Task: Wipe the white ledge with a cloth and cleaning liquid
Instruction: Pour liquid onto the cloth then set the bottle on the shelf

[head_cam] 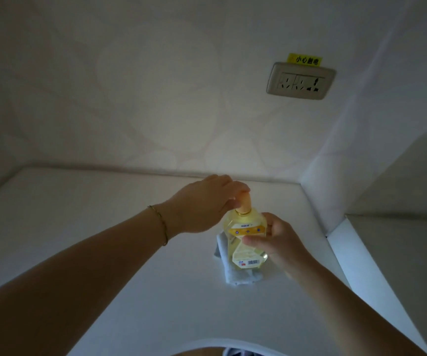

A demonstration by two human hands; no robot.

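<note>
Head view is pretty dim, but the setup can be made out fine. A bottle of yellow cleaning liquid (pixel 245 236) is held upright over the white ledge (pixel 104 240), near the back right corner. The right hand (pixel 281 242) is wrapped around the bottle's body, so that grip is closed on it, and the left hand (pixel 202 204) is closed over the orange cap (pixel 244 201) from above. Whether the cap is being twisted or pressed can't be told. A pale cloth (pixel 235 274) is lying bunched on the ledge right under and behind the bottle, partly hidden by it.

Stuff that could go wrong from here, as a guess:

- If the cap is popped off with the bottle squeezed this firmly, liquid could be spurted out onto the ledge, way more than is needed.
- The bottle looks smooth and full-ish; if it gets wet, it could be slipped out of the right hand and tipped.
- A wall socket (pixel 301 80) with a yellow warning sticker (pixel 305 60) is mounted above on the wall, well apart from the bottle. Any spray flung upward should be avoided there.
- Too much liquid on the ledge instead of the cloth could be left as streaks.
</note>
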